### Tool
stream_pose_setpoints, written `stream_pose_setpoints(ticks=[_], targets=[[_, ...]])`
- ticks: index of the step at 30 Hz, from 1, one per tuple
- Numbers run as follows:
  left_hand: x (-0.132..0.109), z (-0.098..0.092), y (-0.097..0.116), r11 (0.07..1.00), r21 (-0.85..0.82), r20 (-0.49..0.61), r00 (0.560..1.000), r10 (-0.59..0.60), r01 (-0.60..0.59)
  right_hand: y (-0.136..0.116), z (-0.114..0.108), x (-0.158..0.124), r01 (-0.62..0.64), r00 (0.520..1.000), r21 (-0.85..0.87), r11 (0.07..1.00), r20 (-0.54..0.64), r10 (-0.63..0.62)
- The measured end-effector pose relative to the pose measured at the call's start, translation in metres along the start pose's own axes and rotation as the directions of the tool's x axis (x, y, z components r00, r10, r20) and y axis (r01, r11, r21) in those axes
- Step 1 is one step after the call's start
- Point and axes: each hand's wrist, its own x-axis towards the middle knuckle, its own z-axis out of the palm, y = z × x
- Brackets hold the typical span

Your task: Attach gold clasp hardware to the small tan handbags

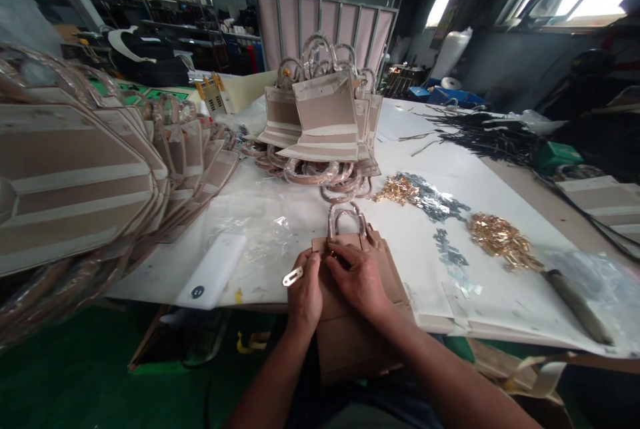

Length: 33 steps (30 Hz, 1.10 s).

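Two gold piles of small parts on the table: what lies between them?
In the head view, silver parts lie between the smaller gold pile and the larger gold pile.

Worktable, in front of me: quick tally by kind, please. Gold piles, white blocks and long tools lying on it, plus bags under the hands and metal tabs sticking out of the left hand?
Gold piles: 2
White block: 1
Long tool: 1
Bag under the hands: 1
Metal tab in the left hand: 1
Total: 6
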Motion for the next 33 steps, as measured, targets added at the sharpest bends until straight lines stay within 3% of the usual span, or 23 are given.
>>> stream_pose_setpoints(ticks=[6, 12, 25, 28, 33], targets=[[-0.001, -0.001, 0.001, 0.999, 0.028, -0.009, 1.000, -0.023, 0.024, 0.000, 0.004, -0.002, -0.083, 0.996, 0.055, 0.995, -0.033, 0.085], [-0.001, -0.001, 0.004, 0.999, 0.041, -0.032, 0.999, -0.034, 0.036, -0.011, -0.007, 0.004, -0.053, 0.995, 0.100, 0.994, 0.094, 0.043], [-0.005, -0.001, 0.008, 0.996, 0.086, -0.026, 0.999, 0.037, -0.035, -0.022, -0.012, 0.023, -0.023, 0.974, -0.064, 0.998, 0.223, 0.037], [-0.005, -0.002, 0.007, 0.992, 0.104, -0.029, 0.996, 0.080, -0.076, -0.021, -0.011, 0.023, -0.075, 0.977, -0.050, 0.996, 0.198, 0.084], [-0.004, -0.004, 0.003, 0.983, 0.146, -0.013, 0.993, 0.114, -0.111, -0.014, -0.006, 0.024, -0.283, 0.949, 0.124, 0.951, 0.183, 0.258]])
